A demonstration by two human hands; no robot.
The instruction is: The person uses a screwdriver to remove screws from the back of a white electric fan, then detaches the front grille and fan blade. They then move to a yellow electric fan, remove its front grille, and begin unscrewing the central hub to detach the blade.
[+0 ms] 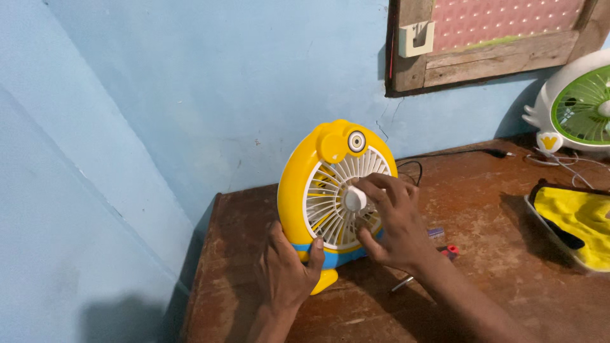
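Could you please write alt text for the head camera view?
A person's left hand steadies the base of a yellow desk fan upright on a worn wooden table, while the right hand spreads over its white front grille. A screwdriver lies behind the right hand; a green-and-white fan stands by the blue wall.

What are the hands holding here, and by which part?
The yellow fan: the left hand grips its lower left edge near the base, the right hand lies on the white front grille.
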